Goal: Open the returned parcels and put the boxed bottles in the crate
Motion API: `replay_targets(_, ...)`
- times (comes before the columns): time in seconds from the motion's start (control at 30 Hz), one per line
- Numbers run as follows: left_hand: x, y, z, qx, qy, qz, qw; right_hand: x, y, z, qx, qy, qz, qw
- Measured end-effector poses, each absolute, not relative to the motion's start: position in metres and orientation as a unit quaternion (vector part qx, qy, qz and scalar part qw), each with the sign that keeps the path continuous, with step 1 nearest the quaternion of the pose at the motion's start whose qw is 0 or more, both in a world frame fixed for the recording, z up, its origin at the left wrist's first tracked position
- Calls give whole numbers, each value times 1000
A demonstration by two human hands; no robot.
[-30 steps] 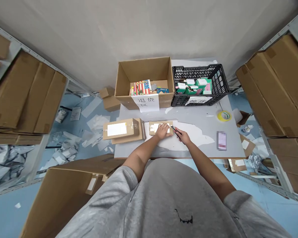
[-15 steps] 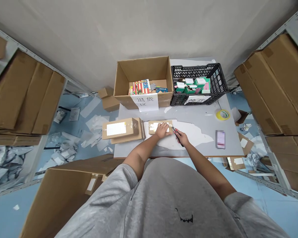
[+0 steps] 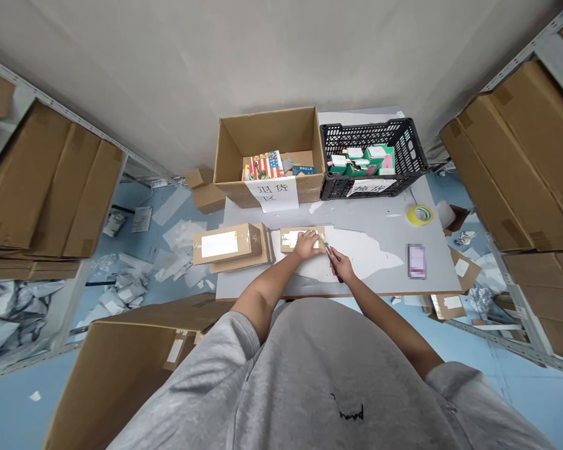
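Note:
A small cardboard box (image 3: 287,240) with a white label lies flat on a white sheet at the middle of the table. My left hand (image 3: 306,244) grips it from above, fingers bent over its right part and covering some of the label. A utility knife (image 3: 334,262), black with some red, is held in my right hand (image 3: 343,266). Its tip is at the box's right end; whether the blade touches the cardboard is too small to tell. Left of these, a larger labelled carton (image 3: 249,240) rests on another flat box (image 3: 266,250).
Along the back stand an open carton (image 3: 274,127) with books and a black crate (image 3: 370,132) of green-and-white packs. Yellow tape (image 3: 420,215) and a phone (image 3: 417,261) lie at right. A big open carton (image 3: 107,375) stands at lower left, and shelves flank the table.
The knife has turned slightly steeper at the box's right end, with my right hand shifting a little. My left hand stays on the small box.

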State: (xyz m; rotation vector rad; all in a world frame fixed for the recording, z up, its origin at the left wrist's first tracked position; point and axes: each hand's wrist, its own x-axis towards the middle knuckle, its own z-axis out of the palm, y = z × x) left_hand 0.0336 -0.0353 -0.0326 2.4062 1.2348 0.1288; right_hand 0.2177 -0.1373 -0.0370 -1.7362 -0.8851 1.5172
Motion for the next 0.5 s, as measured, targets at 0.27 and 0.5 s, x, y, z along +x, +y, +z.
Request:
replay_targets(0.27,44,-23,-32,839,489,27,238,220,-137,-38,-682,-345,540,353)
replay_targets(0.5,43,-19,-37,824,496,37,272,239,-104,-32,-696,-432,504,275)
